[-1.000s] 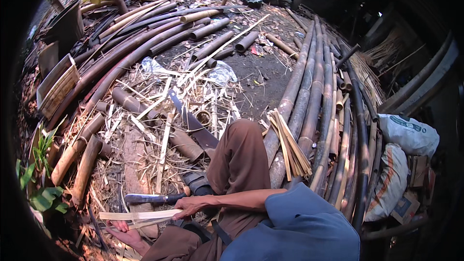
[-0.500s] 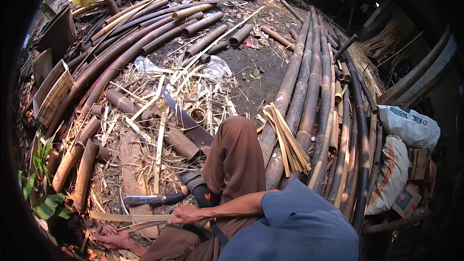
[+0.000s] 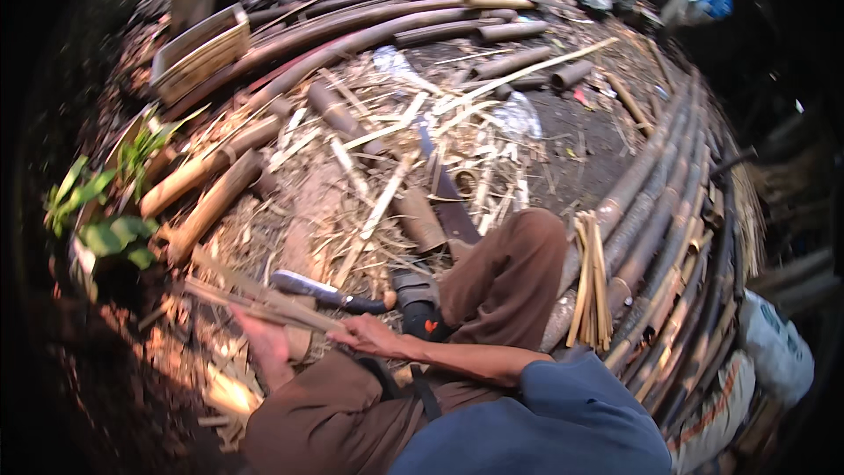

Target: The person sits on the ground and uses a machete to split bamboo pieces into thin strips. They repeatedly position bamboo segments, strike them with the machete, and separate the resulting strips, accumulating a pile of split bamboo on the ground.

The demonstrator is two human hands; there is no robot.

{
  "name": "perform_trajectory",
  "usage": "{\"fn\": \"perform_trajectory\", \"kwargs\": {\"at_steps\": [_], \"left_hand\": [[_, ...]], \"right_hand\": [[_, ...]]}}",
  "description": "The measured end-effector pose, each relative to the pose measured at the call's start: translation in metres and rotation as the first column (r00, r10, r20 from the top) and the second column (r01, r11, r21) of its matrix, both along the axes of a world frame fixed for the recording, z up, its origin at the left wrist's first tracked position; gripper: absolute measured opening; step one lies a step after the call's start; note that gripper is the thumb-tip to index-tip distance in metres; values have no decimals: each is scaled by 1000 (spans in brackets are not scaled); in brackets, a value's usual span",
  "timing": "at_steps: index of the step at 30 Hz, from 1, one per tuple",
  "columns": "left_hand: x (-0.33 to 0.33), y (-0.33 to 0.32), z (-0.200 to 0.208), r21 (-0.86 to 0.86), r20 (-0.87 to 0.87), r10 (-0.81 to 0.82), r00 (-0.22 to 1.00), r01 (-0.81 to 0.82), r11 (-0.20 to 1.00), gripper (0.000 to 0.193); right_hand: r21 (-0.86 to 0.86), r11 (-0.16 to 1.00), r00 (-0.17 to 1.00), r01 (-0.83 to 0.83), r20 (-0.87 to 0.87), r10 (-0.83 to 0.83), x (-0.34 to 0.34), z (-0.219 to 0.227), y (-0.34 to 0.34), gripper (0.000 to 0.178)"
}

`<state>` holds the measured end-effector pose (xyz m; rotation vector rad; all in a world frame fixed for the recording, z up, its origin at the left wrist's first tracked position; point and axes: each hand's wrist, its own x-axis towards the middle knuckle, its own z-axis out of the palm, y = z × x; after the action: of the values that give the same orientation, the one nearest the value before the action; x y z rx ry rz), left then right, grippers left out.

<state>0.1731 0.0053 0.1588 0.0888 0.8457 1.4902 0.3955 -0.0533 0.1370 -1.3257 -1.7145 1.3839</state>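
Note:
My right hand (image 3: 374, 336) is closed round the near ends of flat bamboo strips (image 3: 264, 292), which point to the far left across my lap. My left hand (image 3: 265, 345) is under the strips, its fingertips against them; motion blur hides how its fingers are set. Just beyond the strips lies a knife (image 3: 327, 292) with a dark handle, near my shoe (image 3: 424, 321). A long dark blade (image 3: 450, 202) leans beside my raised knee (image 3: 519, 255). To the right of that knee, a bundle of split bamboo strips (image 3: 591, 286) rests against the poles.
Long bamboo poles (image 3: 646, 202) run along the right, and more poles (image 3: 352, 48) curve across the back. Shavings (image 3: 308, 185) and cut bamboo pieces (image 3: 207, 171) cover the ground. A plastic crate (image 3: 200, 53) stands far left, near green plants (image 3: 114, 229); white sacks (image 3: 774, 347) lie at right.
The view has swung left, so the scene sits farther right. My left hand has moved up toward the strips, which now slant more steeply. My right hand still grips them.

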Motion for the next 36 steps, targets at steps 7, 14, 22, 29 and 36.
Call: {"fn": "perform_trajectory", "kwargs": {"at_steps": [7,14,22,29,36], "left_hand": [[34,4,-25,-8,-461,253,851,-288,957,25],[12,1,-27,123,-389,212,896,-177,976,52],[-14,3,-9,247,-370,499,784,-434,866,34],[-172,-124,82,354,-435,865,250,-836,419,29],[-275,-523,-1,155,-122,860,-495,-865,-476,25]], "right_hand": [[-192,980,998,50,40,-43,-2,-5,-9,37],[62,980,953,-191,251,170,-4,11,18,34],[160,918,886,-362,365,286,-41,17,41,42],[5,963,919,-268,301,254,-29,-54,50,44],[71,959,779,-274,602,178,13,-98,45,44]]}}
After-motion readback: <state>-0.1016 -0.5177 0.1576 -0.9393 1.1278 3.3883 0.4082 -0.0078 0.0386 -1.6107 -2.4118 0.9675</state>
